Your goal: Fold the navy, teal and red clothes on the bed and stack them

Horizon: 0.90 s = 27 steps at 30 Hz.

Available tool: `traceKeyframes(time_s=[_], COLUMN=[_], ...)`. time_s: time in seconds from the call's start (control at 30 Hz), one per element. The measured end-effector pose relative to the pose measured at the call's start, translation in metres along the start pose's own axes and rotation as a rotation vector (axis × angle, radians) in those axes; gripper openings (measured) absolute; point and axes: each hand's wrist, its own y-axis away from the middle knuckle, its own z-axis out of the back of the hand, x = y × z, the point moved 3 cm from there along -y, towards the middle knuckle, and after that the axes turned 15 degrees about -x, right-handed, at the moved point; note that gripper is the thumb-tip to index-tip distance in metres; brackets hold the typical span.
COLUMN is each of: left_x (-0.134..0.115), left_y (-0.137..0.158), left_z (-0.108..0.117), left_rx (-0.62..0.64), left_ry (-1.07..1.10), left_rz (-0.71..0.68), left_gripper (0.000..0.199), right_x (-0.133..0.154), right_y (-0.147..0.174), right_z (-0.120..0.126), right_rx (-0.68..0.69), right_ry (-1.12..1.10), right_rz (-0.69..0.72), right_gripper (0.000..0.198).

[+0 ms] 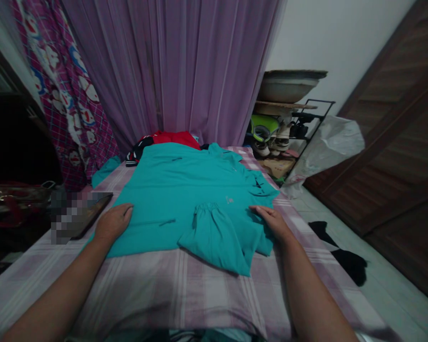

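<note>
A teal jacket (185,183) lies spread flat on a checked bedsheet, its collar end to the right and its hem to the left. One sleeve (217,237) is folded over the near side, with its gathered elastic cuff lying on the body of the jacket. Two short zip pockets and a small pale logo show on the fabric. My left hand (114,222) is closed at the jacket's near left edge, its fingertips partly hidden. At the near shoulder, my right hand (272,220) holds the fabric, thumb and forefinger pointing left.
Red clothing (176,138) and a dark striped garment (137,151) lie behind the jacket. A dark tablet-like object (92,216), partly blurred out, rests left of my left hand. Beyond the bed's right edge stand a shoe rack (308,126), a white bag (328,145) and black cloth (347,263).
</note>
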Motion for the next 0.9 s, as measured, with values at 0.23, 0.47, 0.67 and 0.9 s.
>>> traceKeyframes(time_s=[0.23,0.47,0.67,0.9], left_x=[-0.007,-0.101,-0.176,-0.203], left_y=[-0.003,0.004,0.011,0.008], left_z=[-0.011,-0.004,-0.002,-0.007], left_rx=[0.068,0.314,0.455,0.431], left_ry=[-0.057,0.367,0.558,0.798], left_rz=[0.051,-0.086,-0.139,-0.071], left_gripper=[0.061,0.061,0.055,0.028], right_x=[0.000,0.005,0.014,0.011], right_y=[-0.003,0.004,0.020,0.020], right_z=[0.014,0.014,0.004,0.001], right_rx=[-0.096,0.093,0.283,0.339], right_ry=[-0.220,-0.322,-0.251,-0.239], right_rz=[-0.097,-0.244,-0.223,-0.247], right_gripper=[0.040,0.046,0.052,0.051])
